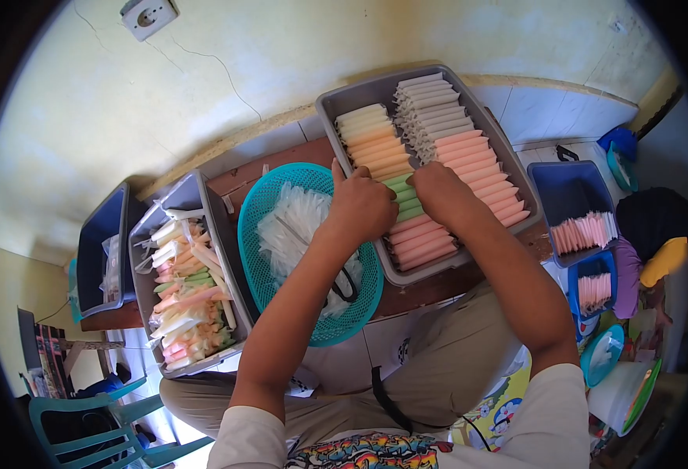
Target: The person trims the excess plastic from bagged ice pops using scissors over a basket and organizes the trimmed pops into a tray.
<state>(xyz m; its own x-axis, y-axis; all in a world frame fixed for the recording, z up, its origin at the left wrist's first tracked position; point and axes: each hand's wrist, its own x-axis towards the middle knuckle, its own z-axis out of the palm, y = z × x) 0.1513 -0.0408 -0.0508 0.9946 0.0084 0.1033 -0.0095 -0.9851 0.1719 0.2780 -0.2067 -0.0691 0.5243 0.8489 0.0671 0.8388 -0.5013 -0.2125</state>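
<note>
Farthest left of the hands stands a dark blue bin (98, 227); nearer, a grey tub (180, 191) holds jumbled, pale-coloured wrapped sticks (191, 309). Just beside the left hand, a teal basket (262, 285) on the brown tabletop (289, 156) contains clear plastic sleeves (285, 223) and a black-handled tool (348, 288), partly hidden by the forearm. The left hand (360, 207) and right hand (442, 194) have curled fingers at opposite ends of the green sticks (406, 199) inside a large grey tray (489, 129); whether either grips one cannot be told. Cream and orange sticks (375, 144) lie beyond the hands, pink ones (481, 172) to the right. Well right, another blue bin (567, 187) holds pink sticks (582, 233), near another person (628, 266).
</note>
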